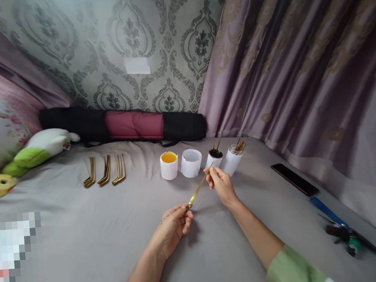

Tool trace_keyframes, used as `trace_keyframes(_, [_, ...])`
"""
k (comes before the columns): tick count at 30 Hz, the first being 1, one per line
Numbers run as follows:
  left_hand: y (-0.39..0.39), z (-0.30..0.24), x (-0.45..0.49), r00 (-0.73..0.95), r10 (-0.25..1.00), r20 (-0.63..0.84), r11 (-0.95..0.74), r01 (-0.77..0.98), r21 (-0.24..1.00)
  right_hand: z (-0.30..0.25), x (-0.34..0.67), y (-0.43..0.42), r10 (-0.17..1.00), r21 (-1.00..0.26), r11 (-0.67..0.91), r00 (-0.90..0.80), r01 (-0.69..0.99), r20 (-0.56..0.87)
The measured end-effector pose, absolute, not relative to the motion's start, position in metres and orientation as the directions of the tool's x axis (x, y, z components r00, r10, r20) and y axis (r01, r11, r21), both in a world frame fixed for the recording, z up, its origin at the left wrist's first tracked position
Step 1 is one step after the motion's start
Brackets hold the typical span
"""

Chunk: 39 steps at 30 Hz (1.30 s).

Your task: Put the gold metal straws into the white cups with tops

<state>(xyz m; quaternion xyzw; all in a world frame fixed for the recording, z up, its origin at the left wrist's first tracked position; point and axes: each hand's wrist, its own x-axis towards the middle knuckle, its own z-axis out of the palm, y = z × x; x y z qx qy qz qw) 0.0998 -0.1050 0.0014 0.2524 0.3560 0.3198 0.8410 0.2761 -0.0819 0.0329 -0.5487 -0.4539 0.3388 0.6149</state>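
Observation:
My left hand (174,228), in the lower middle, is closed around the near end of a thin gold metal straw (196,194). The straw slants up and away to the right. Its far end is pinched in my right hand (219,184), and a thin tip sticks out past those fingers. Just behind my right hand stands a white cup with a dark inside (215,154), two thin gold stems rising from it. Beside it a white jar (232,160) holds several gold pieces. Further left are a white cup with orange-yellow contents (170,170) and a whitish cup (191,166).
Three small groups of bent gold straws (104,170) lie at left on the grey sheet (101,237). A black and maroon bag (133,124) lies along the wall. At right are a phone (294,179), a blue strip (328,212) and keys (342,233). Plush toys (43,147) sit left.

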Motion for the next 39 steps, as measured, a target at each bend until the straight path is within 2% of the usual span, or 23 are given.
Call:
trace_keyframes(29, [-0.105,0.002,0.1,0.511,0.752,-0.417,0.632,-0.375,0.679,0.051,0.303,-0.085,0.916,-0.97,0.148,0.343,0.194,0.209])
trace_keyframes(39, [-0.101,0.004,0.093,0.495,0.732,-0.467,0.675,-0.438,0.593,0.072,0.325,-0.088,0.866,-0.963,0.19,0.43,0.189,0.256])
